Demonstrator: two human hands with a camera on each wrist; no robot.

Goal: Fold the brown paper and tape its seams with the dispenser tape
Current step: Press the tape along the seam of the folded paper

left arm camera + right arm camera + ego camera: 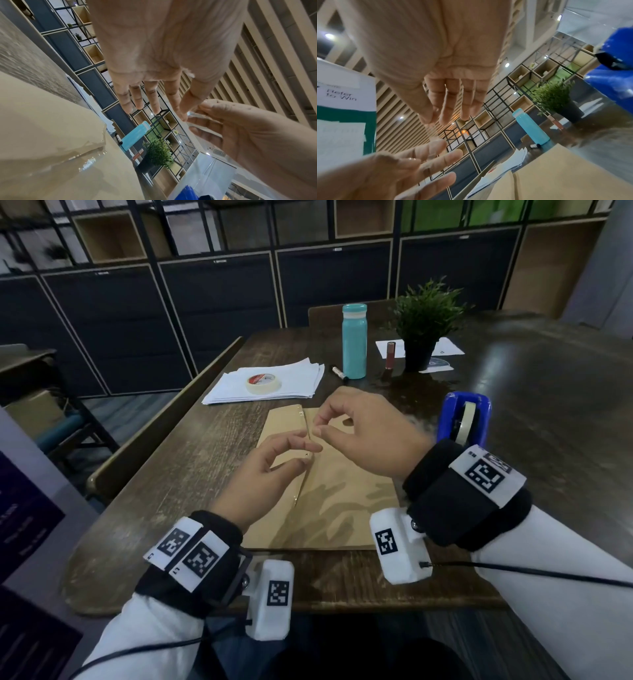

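Tape, a clear strip, is pinched between both hands, left hand and right hand. Lay it straight along the brown paper seam, then press flat.

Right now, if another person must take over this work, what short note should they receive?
Left hand: above the centre seam, fingers curled; it seems to pinch one end of a clear tape strip.
Right hand: thumb and forefinger pinch the other end, as the left wrist view shows.
Brown paper: folded flat on the table, the long seam already glossy with tape.
Blue tape dispenser: beside the right wrist.
Done: fold, some taping.
Left: probably press this strip onto the seam, then check for open edges.
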